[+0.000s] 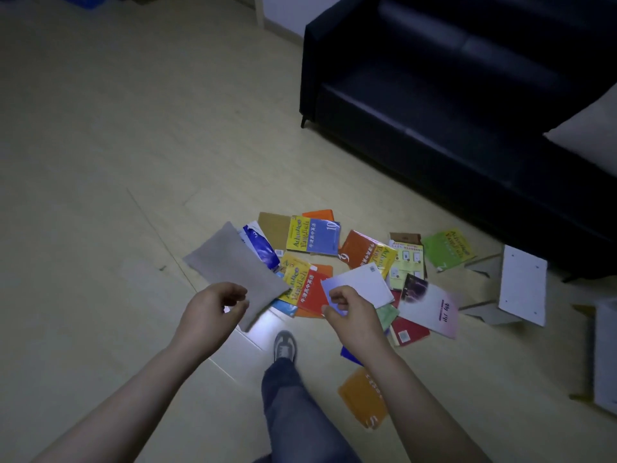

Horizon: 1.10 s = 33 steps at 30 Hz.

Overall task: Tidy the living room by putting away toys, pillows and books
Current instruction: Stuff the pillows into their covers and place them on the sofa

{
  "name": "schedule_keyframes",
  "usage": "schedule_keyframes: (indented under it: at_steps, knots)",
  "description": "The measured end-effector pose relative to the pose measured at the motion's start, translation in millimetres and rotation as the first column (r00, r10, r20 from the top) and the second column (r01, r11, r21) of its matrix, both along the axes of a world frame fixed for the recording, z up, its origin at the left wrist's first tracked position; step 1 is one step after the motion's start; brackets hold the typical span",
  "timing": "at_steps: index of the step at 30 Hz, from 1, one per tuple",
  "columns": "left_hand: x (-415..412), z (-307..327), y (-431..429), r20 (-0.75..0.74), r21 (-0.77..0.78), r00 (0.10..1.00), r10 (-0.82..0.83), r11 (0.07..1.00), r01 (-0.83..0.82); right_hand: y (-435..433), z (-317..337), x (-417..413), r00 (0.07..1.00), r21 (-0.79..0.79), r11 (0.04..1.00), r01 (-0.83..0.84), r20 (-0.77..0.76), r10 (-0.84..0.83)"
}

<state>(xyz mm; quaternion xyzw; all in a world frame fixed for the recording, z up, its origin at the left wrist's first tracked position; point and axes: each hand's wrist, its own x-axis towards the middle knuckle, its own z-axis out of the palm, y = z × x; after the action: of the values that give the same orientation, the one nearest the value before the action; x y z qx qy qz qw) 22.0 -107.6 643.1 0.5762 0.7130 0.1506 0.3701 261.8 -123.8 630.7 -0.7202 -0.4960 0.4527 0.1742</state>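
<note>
Dark sofa [450, 95] w/ a pale pillow [591, 135] at its right end (cut off by the frame). Books [334, 262] lie scattered on the floor [100, 145] in front, so most tidying's left. Left hand [213, 312] pinches a grey pillow [233, 265]; right hand [350, 315] grips a white book [360, 285]. Dim light; no toys visible.

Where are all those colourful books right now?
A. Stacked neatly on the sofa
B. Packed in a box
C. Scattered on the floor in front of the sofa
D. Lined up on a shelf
C: the books lie spread loose and overlapping on the floor, just in front of the dark sofa.
</note>
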Motion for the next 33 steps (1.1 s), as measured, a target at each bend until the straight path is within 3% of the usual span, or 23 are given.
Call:
schedule_keyframes:
  at_steps: [8, 16, 26, 33]
  knots:
    - [-39, -1, 108, -0.040, -0.016, 0.996, -0.078, 0.997, 0.078, 91, -11, -34, 0.998, -0.041, 0.998, 0.055, -0.001, -0.056]
    - [-79, -17, 174, -0.051, -0.047, 0.973, -0.225, 0.974, 0.222, 128, -20, -65, 0.992, -0.074, 0.990, 0.120, 0.045, -0.117]
    - [-175, -74, 271, -0.090, -0.163, 0.828, -0.554, 0.828, 0.537, 135, -73, -179, 0.928, -0.132, 0.923, 0.363, 0.136, -0.345]
    - [-198, -140, 303, -0.116, -0.260, 0.739, -0.664, 0.738, 0.622, 137, -131, -215, 0.917, -0.188, 0.904, 0.383, 0.193, -0.348]
